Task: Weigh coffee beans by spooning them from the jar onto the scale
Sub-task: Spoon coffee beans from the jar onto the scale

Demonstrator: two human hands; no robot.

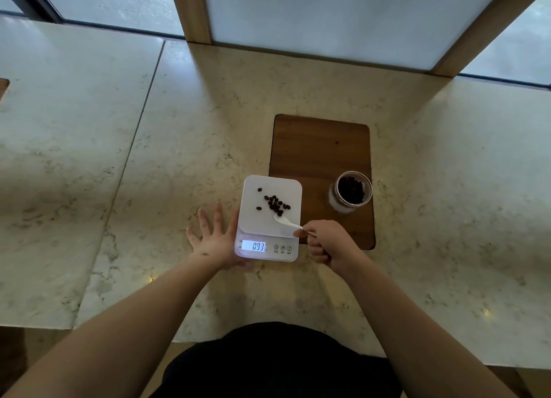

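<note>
- Coffee beans [275,203] lie in a small loose cluster on the white platform of the scale [269,218], with a couple of strays toward its left side; many more sit in the open jar [351,191], which stands on the wooden board [319,147] to the right of the scale.
- I judge the weighing to be under way but early: some beans are down, the lit display [254,245] shows a low reading that looks like 0.93, and the jar looks well stocked. I cannot tell the target weight, so I cannot say how many spoonfuls are left.
- My right hand [326,242] has its grip closed around the handle of the white spoon [287,222], pinched near the handle's end.
- The spoon's long axis runs from lower right at my hand to upper left; its bowl points toward the bean cluster and sits over the near right part of the platform, just beside the nearest beans. The bowl looks empty, though it is small and pale against the platform, so I am not sure.
- My left hand [213,236] has its grip open and holds nothing: fingers spread flat on the table [149,159], its edge against the scale's left side, seemingly steadying it.
- The scale itself sits with its long axis running away from me, display end nearest me, its far right corner touching or overlapping the board's edge.
- I judge the next move to be a trip back to the jar for another scoop.
</note>
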